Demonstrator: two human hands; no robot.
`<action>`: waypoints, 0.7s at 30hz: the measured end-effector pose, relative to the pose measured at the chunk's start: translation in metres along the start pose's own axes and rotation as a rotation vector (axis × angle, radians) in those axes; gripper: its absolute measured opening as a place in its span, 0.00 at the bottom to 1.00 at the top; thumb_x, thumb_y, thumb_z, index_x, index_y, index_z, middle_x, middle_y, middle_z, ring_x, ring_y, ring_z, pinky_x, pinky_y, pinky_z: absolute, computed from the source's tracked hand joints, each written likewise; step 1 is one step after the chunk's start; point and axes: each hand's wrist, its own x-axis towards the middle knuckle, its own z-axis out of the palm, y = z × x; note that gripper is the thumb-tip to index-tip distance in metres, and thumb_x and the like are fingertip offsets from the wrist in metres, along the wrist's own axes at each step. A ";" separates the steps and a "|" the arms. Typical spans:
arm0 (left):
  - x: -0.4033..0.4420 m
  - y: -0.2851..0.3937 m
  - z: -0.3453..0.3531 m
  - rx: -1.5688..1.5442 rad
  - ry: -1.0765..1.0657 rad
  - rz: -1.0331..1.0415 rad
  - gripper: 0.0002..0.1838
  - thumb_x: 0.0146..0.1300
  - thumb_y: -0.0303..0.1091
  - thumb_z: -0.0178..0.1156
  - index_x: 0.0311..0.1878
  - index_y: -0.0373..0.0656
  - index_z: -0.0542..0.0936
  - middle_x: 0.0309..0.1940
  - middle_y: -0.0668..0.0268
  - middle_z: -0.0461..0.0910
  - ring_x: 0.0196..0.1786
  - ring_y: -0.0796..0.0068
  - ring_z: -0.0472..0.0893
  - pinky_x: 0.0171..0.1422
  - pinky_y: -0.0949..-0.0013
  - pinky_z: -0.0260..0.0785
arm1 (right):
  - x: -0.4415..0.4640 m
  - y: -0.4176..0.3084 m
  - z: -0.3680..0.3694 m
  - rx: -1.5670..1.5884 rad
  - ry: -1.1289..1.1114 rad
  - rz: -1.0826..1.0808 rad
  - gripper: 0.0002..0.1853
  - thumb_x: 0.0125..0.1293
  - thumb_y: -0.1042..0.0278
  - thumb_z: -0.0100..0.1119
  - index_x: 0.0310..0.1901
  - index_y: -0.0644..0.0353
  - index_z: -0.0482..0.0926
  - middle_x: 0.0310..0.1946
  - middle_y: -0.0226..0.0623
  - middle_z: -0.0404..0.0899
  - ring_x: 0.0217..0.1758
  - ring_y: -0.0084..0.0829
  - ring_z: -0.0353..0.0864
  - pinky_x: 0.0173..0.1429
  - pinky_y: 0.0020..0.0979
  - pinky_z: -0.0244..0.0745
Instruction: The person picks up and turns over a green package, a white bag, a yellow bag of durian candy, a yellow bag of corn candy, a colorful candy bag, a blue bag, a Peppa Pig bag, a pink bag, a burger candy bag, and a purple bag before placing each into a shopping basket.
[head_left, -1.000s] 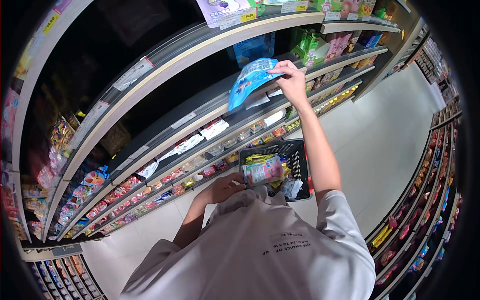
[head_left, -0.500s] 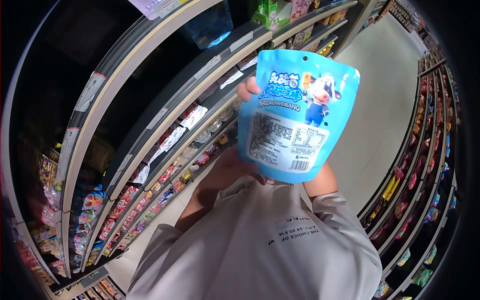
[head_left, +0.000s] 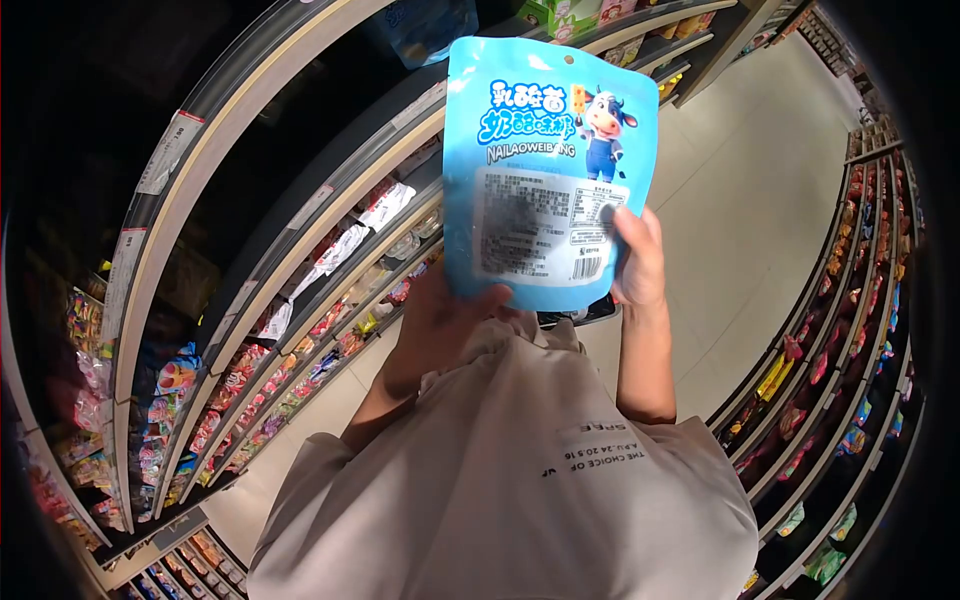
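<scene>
I hold up a light-blue snack pouch (head_left: 545,240) in front of my chest. Its printed face has Chinese lettering, a cartoon cow in overalls, a pale text panel and a barcode, and there is a small hang hole at the top. My right hand (head_left: 640,255) grips the lower right edge, thumb on the front and the other fingers behind. At the lower left corner, my left hand (head_left: 450,310) is closed on the pouch, its thumb near the bottom edge. Under the pouch, a dark object (head_left: 595,312) shows partly; its kind is hidden.
Curved store shelves (head_left: 270,225) with price tags and packaged sweets rise close on my left. Another blue pouch (head_left: 425,30) sits on the upper shelf. Across the pale aisle floor (head_left: 730,230), more shelves (head_left: 840,340) of bagged snacks run along the right.
The pouch has moved left and up and is more upright. Fingertips at its left edge are gone; my right hand now grips its right edge, and my left thumb shows at the bottom.
</scene>
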 end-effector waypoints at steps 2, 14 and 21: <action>0.000 0.003 0.001 0.023 0.032 0.022 0.11 0.63 0.24 0.56 0.47 0.30 0.72 0.37 0.59 0.80 0.35 0.74 0.81 0.38 0.73 0.76 | 0.002 -0.006 0.015 -0.009 0.043 0.008 0.20 0.59 0.68 0.60 0.51 0.71 0.73 0.44 0.43 0.79 0.43 0.27 0.79 0.48 0.28 0.74; -0.006 0.010 -0.002 0.138 0.175 0.105 0.19 0.55 0.24 0.64 0.50 0.32 0.72 0.38 0.61 0.80 0.39 0.74 0.81 0.42 0.72 0.75 | 0.007 -0.006 0.032 0.051 0.095 -0.020 0.16 0.61 0.68 0.60 0.46 0.71 0.76 0.40 0.41 0.80 0.39 0.25 0.80 0.45 0.27 0.74; -0.003 0.006 0.017 -0.070 0.197 0.108 0.26 0.51 0.21 0.66 0.54 0.34 0.69 0.46 0.62 0.77 0.49 0.74 0.77 0.53 0.70 0.71 | 0.004 -0.002 0.037 -0.048 0.110 -0.090 0.16 0.60 0.68 0.61 0.45 0.70 0.77 0.39 0.40 0.81 0.39 0.25 0.80 0.45 0.26 0.73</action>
